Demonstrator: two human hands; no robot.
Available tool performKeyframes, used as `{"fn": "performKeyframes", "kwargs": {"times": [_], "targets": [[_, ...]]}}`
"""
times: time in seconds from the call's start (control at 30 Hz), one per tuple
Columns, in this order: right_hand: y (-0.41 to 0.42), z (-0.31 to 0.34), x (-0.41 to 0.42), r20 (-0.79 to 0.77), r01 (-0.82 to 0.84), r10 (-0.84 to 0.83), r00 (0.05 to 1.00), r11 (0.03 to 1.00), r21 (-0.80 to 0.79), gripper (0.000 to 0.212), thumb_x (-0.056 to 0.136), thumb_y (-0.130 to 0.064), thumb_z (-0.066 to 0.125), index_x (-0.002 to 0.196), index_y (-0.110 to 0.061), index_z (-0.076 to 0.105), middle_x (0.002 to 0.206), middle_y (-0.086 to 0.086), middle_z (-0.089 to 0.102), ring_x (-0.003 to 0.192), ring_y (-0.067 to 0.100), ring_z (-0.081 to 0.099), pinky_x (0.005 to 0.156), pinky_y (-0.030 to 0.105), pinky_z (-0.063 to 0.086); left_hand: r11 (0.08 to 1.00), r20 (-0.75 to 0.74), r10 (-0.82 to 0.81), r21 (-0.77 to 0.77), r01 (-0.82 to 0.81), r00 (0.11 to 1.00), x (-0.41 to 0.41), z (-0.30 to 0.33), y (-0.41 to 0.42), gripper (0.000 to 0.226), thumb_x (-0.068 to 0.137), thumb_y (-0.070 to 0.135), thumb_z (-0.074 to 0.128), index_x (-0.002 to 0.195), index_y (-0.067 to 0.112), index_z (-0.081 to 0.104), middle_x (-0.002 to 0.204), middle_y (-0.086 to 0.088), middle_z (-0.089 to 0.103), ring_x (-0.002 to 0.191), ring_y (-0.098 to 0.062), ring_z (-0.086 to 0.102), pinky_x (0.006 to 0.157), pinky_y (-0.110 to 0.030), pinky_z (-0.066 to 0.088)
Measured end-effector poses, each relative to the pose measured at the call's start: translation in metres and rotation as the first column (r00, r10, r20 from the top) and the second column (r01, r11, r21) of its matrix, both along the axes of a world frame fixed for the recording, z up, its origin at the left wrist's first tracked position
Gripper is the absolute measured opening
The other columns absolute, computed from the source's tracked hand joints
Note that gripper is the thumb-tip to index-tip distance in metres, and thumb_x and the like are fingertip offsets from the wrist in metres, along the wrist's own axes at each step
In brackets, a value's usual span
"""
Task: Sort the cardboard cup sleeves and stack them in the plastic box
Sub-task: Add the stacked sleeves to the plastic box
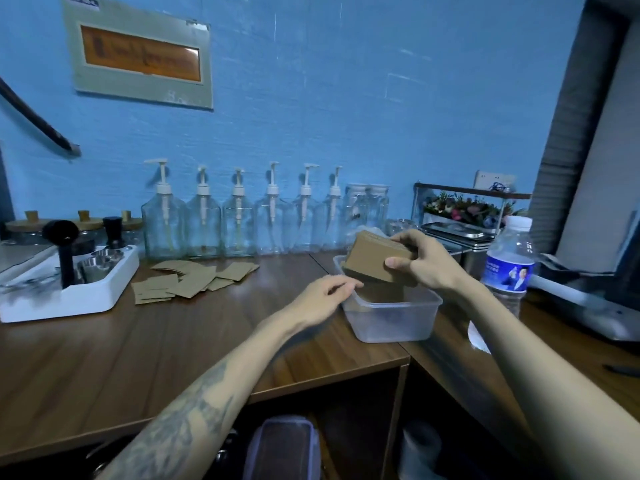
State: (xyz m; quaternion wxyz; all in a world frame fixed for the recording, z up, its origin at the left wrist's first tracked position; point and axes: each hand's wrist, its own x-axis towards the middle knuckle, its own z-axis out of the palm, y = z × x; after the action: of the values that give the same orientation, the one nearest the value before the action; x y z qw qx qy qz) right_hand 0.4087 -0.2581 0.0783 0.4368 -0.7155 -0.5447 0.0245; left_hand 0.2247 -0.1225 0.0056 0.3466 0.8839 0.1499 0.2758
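A tilted stack of brown cardboard sleeves (375, 259) sits above the clear plastic box (393, 315); loose sleeves (188, 280) lie scattered flat, well left.

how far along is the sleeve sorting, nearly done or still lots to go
About midway, judging by what shows. Done: a stack of sleeves is gathered and squared. In hand: the right hand grips that stack over the plastic box, tilted, not yet settled in; the left hand rests open at the box's left rim. Left: a pile of loose sleeves is spread on the counter by the white tray.
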Motion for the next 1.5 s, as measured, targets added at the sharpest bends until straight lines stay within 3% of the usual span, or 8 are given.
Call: {"fn": "performKeyframes", "kwargs": {"times": [0.2,0.37,0.77,0.9,1.0,1.13,1.33,1.5], "targets": [[-0.005,-0.007,0.008,0.019,0.016,-0.015,1.000,0.998,-0.055,0.037,0.082,-0.017,0.079,0.112,-0.020,0.057,0.105,-0.004,0.066,0.094,0.013,0.063,0.083,0.026,0.048,0.993,0.073,0.090,0.073,-0.096,0.993,0.006,-0.009,-0.002,0.024,0.104,0.026,0.040,0.087,0.025,0.057,0.079,0.012,0.057,0.075,-0.010,0.056,0.072,-0.027,0.041],[0.011,-0.017,0.001,0.068,-0.004,0.014,0.998,0.990,-0.144,0.038,0.081,-0.023,0.080,0.112,-0.021,0.059,0.111,0.001,0.067,0.102,0.018,0.063,0.087,0.029,0.047,0.974,0.131,0.160,0.140,-0.178,0.978,-0.011,-0.013,0.010,0.031,0.106,0.026,0.035,0.080,0.027,0.053,0.076,0.013,0.054,0.072,0.006,0.050,0.064,-0.013,0.033],[0.076,-0.037,-0.033,0.275,-0.003,0.117,0.954,0.925,-0.381,0.053,0.067,-0.042,0.085,0.113,-0.030,0.062,0.107,-0.015,0.062,0.111,0.017,0.058,0.105,0.040,0.036,0.942,0.267,0.206,0.207,-0.265,0.941,-0.051,-0.027,0.044,0.032,0.104,0.029,0.038,0.075,0.028,0.052,0.071,0.021,0.054,0.063,-0.001,0.047,0.057,-0.014,0.032],[0.084,-0.037,-0.036,0.501,0.125,0.082,0.861,0.922,-0.365,0.060,0.069,-0.057,0.075,0.124,-0.036,0.062,0.112,-0.001,0.048,0.112,0.022,0.042,0.098,0.043,0.028,0.979,0.289,0.191,0.010,-0.203,0.938,-0.047,-0.031,0.048,0.013,0.101,0.042,0.042,0.096,0.035,0.052,0.070,0.015,0.056,0.063,0.000,0.048,0.062,-0.014,0.037],[0.083,-0.035,-0.030,0.567,0.169,0.081,0.820,0.912,-0.375,0.060,0.073,-0.055,0.073,0.128,-0.035,0.061,0.118,0.001,0.050,0.117,0.025,0.048,0.098,0.043,0.032,0.962,0.199,0.214,-0.213,-0.171,0.956,-0.041,-0.036,0.052,0.037,0.101,0.050,0.041,0.131,0.029,0.042,0.079,0.010,0.058,0.069,-0.003,0.056,0.072,-0.025,0.047],[0.083,-0.031,-0.028,0.619,0.229,0.064,0.783,0.895,-0.382,0.060,0.075,-0.054,0.074,0.130,-0.035,0.060,0.128,0.001,0.052,0.121,0.025,0.049,0.101,0.044,0.032,0.944,0.093,0.209,-0.277,-0.177,0.973,-0.035,-0.037,0.055,0.049,0.100,0.056,0.037,0.140,0.027,0.041,0.101,0.001,0.065,0.076,-0.008,0.061,0.072,-0.029,0.052],[0.084,-0.028,-0.026,0.593,0.217,0.070,0.802,0.891,-0.399,0.063,0.072,-0.056,0.075,0.130,-0.036,0.060,0.126,-0.001,0.054,0.120,0.024,0.052,0.103,0.043,0.035,0.936,0.113,0.217,-0.306,-0.174,0.970,-0.038,-0.035,0.055,0.042,0.099,0.056,0.041,0.132,0.031,0.046,0.104,0.003,0.067,0.075,-0.004,0.063,0.071,-0.026,0.051],[0.086,-0.011,-0.039,0.247,-0.007,0.078,0.966,0.961,-0.277,0.073,0.069,-0.055,0.082,0.132,-0.024,0.062,0.128,0.000,0.064,0.109,0.014,0.056,0.099,0.031,0.042,0.921,0.165,0.273,-0.330,-0.208,0.948,-0.056,-0.026,0.061,0.026,0.101,0.040,0.048,0.117,0.023,0.060,0.086,0.002,0.065,0.075,-0.009,0.060,0.072,-0.028,0.050]]}}
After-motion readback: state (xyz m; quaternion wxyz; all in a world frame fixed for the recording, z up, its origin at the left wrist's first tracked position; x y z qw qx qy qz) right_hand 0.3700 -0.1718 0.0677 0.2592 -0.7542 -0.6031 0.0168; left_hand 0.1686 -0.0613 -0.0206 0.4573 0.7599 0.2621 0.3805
